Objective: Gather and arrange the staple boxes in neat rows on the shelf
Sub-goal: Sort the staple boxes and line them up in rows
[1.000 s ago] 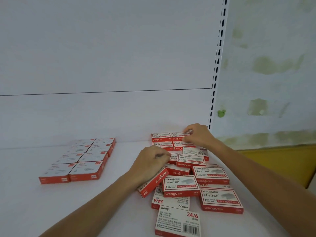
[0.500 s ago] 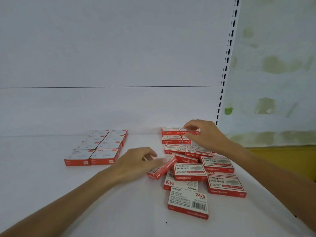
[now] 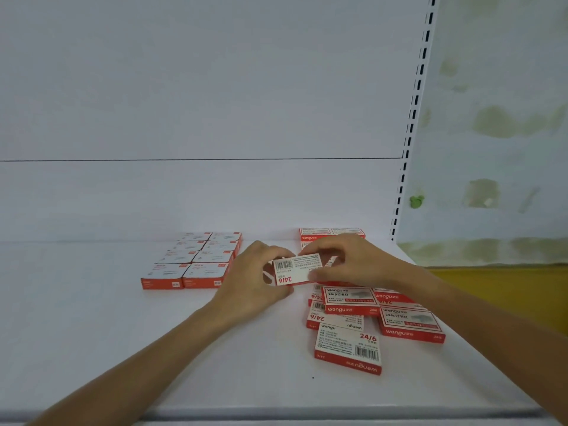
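Red-white staple box pinched by left fingers and right fingers, eight boxes arranged two-by-four

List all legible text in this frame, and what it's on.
"24/6", upside down: held box, pinched between left hand and right hand.
"wengu", "24/6": nearest box.
"wengu", "24/6": face-up box in the pile.
"wengu": right box.
Small print, barcode digits, left block of boxes: too blurred.

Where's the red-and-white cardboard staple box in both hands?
Head view, centre: staple box gripped between left hand and right hand, just left of the jumbled box pile, right of the neat block of boxes.
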A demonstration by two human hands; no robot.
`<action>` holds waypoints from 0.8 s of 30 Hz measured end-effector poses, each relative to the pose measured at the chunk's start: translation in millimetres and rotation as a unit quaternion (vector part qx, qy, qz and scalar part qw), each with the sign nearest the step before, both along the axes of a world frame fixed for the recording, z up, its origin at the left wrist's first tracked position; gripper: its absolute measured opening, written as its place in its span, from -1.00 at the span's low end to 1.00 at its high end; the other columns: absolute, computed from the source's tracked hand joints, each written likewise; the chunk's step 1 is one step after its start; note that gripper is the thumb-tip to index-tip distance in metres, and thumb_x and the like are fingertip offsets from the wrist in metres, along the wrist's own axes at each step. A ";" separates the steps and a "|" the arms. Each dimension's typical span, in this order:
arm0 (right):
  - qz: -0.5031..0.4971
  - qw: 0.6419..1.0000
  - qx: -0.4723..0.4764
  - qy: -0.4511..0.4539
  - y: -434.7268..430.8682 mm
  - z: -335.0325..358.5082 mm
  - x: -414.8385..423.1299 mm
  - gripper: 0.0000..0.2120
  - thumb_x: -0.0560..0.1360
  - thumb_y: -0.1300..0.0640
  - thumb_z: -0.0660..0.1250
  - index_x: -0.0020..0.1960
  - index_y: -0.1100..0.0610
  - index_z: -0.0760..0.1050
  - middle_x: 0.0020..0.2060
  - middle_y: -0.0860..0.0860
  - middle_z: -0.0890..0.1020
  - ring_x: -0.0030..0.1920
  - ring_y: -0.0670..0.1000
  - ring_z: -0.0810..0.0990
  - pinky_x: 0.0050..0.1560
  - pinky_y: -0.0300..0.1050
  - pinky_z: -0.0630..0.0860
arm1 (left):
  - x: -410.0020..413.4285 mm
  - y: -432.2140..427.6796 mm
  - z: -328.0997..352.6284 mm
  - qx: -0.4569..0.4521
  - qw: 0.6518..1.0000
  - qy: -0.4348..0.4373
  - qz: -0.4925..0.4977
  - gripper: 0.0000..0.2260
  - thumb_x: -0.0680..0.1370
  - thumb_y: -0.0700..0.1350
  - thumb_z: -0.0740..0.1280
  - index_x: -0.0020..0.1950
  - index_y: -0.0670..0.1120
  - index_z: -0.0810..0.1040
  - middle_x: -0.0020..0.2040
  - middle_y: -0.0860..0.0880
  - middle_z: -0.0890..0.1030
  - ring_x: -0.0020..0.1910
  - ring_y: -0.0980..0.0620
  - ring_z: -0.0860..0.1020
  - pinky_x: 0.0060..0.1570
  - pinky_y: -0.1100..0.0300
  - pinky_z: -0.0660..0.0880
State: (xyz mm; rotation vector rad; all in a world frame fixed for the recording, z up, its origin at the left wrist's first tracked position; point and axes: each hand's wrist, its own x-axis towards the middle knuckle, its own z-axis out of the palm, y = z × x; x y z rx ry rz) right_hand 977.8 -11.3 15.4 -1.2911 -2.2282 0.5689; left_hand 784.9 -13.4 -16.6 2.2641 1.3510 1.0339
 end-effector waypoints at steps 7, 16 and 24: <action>-0.019 0.997 0.007 0.072 1.9 3.4 2.3 -0.66 0.37 0.03 0.47 0.13 -0.05 0.55 -0.18 -0.21 0.61 -0.20 -0.28 0.60 -0.13 -0.39 0.49 | 2.0 1.0 3.2 -0.120 0.979 -0.164 0.007 -0.68 0.40 -0.10 0.46 0.12 0.01 0.50 -0.02 0.08 0.60 -0.12 0.12 0.60 -0.07 0.26 0.54; -0.025 0.995 0.055 0.079 -0.9 4.0 5.6 -0.51 0.38 0.12 0.47 0.26 -0.09 0.44 -0.05 -0.16 0.62 -0.15 -0.17 0.62 -0.08 -0.31 0.57 | 10.1 7.8 7.0 -0.184 0.962 -0.203 0.021 -0.75 0.58 0.05 0.17 0.08 -0.06 0.54 -0.25 0.01 0.64 -0.34 0.13 0.54 -0.19 0.26 0.50; -0.087 0.988 0.123 0.035 -2.2 6.1 8.5 -0.62 0.34 0.08 0.50 0.12 0.02 0.51 0.06 -0.06 0.56 -0.15 -0.16 0.57 -0.08 -0.30 0.54 | 17.5 6.3 11.6 -0.169 0.951 -0.259 0.007 -0.79 0.51 -0.05 0.34 0.12 -0.06 0.52 -0.18 0.06 0.63 -0.16 0.12 0.55 -0.07 0.23 0.50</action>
